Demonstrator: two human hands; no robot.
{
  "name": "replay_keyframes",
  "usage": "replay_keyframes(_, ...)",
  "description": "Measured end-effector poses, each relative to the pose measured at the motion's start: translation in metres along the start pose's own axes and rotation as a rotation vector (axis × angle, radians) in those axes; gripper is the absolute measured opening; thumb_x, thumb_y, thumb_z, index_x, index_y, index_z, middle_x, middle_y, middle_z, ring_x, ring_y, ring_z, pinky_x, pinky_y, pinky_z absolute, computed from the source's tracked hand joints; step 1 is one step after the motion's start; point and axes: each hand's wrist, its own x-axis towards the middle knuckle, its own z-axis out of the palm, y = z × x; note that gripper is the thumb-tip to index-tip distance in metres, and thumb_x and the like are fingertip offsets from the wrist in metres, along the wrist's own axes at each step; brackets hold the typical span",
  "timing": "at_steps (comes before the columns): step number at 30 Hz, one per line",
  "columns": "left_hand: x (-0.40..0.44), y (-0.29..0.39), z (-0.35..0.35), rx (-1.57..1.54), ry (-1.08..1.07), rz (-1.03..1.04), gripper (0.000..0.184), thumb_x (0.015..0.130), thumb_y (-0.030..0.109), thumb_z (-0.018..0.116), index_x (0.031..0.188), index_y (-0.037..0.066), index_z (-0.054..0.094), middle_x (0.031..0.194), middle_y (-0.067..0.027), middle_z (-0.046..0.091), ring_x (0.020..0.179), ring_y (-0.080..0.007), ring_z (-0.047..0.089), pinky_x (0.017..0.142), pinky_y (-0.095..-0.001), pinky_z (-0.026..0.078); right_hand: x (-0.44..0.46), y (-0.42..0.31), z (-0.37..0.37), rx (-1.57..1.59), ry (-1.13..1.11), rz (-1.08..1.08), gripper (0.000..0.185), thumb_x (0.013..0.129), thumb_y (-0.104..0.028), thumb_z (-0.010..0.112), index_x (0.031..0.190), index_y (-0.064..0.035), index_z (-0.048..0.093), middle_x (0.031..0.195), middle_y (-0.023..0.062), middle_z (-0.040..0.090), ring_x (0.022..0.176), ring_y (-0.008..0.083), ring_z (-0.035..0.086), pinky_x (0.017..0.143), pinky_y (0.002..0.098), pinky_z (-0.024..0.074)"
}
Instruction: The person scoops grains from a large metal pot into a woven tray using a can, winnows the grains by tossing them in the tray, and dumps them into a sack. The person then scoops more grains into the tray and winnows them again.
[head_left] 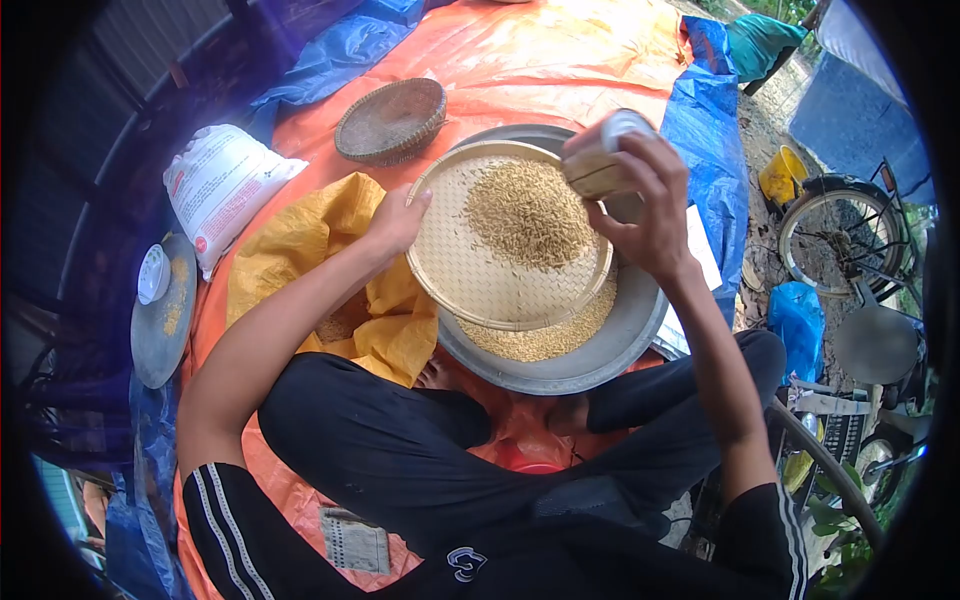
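My left hand grips the left rim of a round woven tray, which is tilted over a large grey basin. A heap of grain lies on the upper right of the tray. More pale grain shows in the basin below. At the tray's upper right, my right hand holds a can tipped on its side. The can is slightly blurred, and its inside is hidden.
Beyond the tray sits a brown woven basket on the orange tarp. To the left are a yellow sack, a white sack and a grey lid with a small white bowl. A bicycle wheel stands at right.
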Motion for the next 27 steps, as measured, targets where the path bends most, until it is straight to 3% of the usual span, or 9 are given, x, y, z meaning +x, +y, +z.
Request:
replay_keyframes(3, 0.004, 0.000, -0.006, -0.060, 0.051, 0.008, 0.031, 0.101, 0.025, 0.045, 0.113, -0.002, 0.055, 0.096, -0.0079, 0.064, 0.082, -0.0122, 0.061, 0.074, -0.0295, 0.050, -0.034, -0.010, -0.014, -0.104, 0.282, 0.511, 0.079, 0.059, -0.011, 0.085, 0.125, -0.0017, 0.042, 0.120, 0.0163, 0.050, 0.112, 0.0302, 0.051, 0.095, 0.0410, 0.0411)
replay_keyframes(5, 0.004, 0.004, -0.011, -0.067, 0.080, 0.004, 0.031, 0.101, 0.025, 0.045, 0.114, -0.002, 0.055, 0.096, -0.0078, 0.065, 0.082, -0.0124, 0.061, 0.074, -0.0292, 0.050, -0.085, -0.020, -0.007, 0.155, 0.287, 1.183, 0.077, 0.062, -0.016, 0.084, 0.123, 0.0048, 0.042, 0.116, 0.0172, 0.052, 0.108, 0.0302, 0.053, 0.095, 0.0385, 0.0413)
replay_keyframes(7, 0.002, 0.011, -0.015, 0.017, 0.202, 0.004, 0.031, 0.100, 0.022, 0.047, 0.112, -0.005, 0.056, 0.097, -0.0122, 0.066, 0.086, -0.0168, 0.062, 0.078, -0.0319, 0.048, -0.140, -0.030, 0.014, 0.005, 0.024, 1.211, 0.078, 0.063, -0.022, 0.083, 0.122, 0.0075, 0.043, 0.111, 0.0197, 0.053, 0.105, 0.0321, 0.054, 0.096, 0.0375, 0.0411)
replay_keyframes(8, 0.006, 0.007, -0.020, 0.079, 0.183, 0.000, 0.032, 0.101, 0.022, 0.045, 0.120, -0.003, 0.053, 0.102, -0.0096, 0.065, 0.089, -0.0139, 0.062, 0.079, -0.0293, 0.050, -0.162, -0.038, 0.024, 0.074, -0.106, 1.256, 0.080, 0.062, -0.025, 0.083, 0.123, 0.0081, 0.042, 0.111, 0.0208, 0.052, 0.105, 0.0334, 0.054, 0.097, 0.0382, 0.0408)
replay_keyframes(11, 0.015, 0.003, -0.025, -0.018, 0.204, 0.023, 0.031, 0.101, 0.020, 0.045, 0.119, -0.004, 0.053, 0.105, -0.0106, 0.064, 0.092, -0.0147, 0.062, 0.082, -0.0298, 0.050, -0.203, -0.055, 0.053, 0.206, -0.422, 1.239, 0.085, 0.060, -0.027, 0.082, 0.126, 0.0068, 0.041, 0.114, 0.0228, 0.050, 0.110, 0.0373, 0.051, 0.098, 0.0418, 0.0402)
replay_keyframes(15, 0.025, 0.016, -0.029, -0.025, 0.221, 0.172, 0.029, 0.101, 0.017, 0.044, 0.117, -0.004, 0.054, 0.107, -0.0114, 0.063, 0.093, -0.0158, 0.060, 0.083, -0.0321, 0.048, -0.224, -0.054, 0.071, 0.199, -0.327, 1.112, 0.088, 0.063, -0.032, 0.082, 0.132, 0.0015, 0.040, 0.121, 0.0241, 0.048, 0.116, 0.0396, 0.046, 0.101, 0.0443, 0.0380)
replay_keyframes(19, 0.018, 0.024, -0.033, -0.090, 0.178, 0.158, 0.029, 0.101, 0.016, 0.042, 0.119, -0.004, 0.053, 0.108, -0.0108, 0.063, 0.095, -0.0165, 0.061, 0.084, -0.0317, 0.048, -0.182, -0.033, 0.049, 0.230, -0.281, 1.130, 0.072, 0.080, -0.036, 0.071, 0.133, 0.0028, 0.040, 0.124, 0.0249, 0.051, 0.116, 0.0383, 0.050, 0.100, 0.0430, 0.0401)
replay_keyframes(24, -0.010, 0.044, -0.016, -0.284, 0.119, 0.068, 0.029, 0.101, 0.018, 0.042, 0.119, -0.003, 0.051, 0.109, -0.0107, 0.063, 0.096, -0.0170, 0.061, 0.085, -0.0317, 0.049, -0.106, -0.026, 0.013, 1.471, -0.124, 1.500, 0.058, 0.098, -0.050, 0.040, 0.130, -0.0015, 0.045, 0.112, 0.0165, 0.061, 0.093, 0.0212, 0.063, 0.081, 0.0327, 0.0497)
replay_keyframes(27, -0.021, 0.043, 0.009, -0.267, 0.117, 0.090, 0.029, 0.102, 0.019, 0.041, 0.118, -0.003, 0.051, 0.108, -0.0108, 0.063, 0.097, -0.0178, 0.063, 0.085, -0.0320, 0.050, -0.066, -0.027, -0.022, 1.620, 0.055, 1.529, 0.051, 0.099, -0.046, 0.041, 0.121, -0.0013, 0.050, 0.102, 0.0124, 0.060, 0.089, 0.0193, 0.058, 0.077, 0.0316, 0.0466)
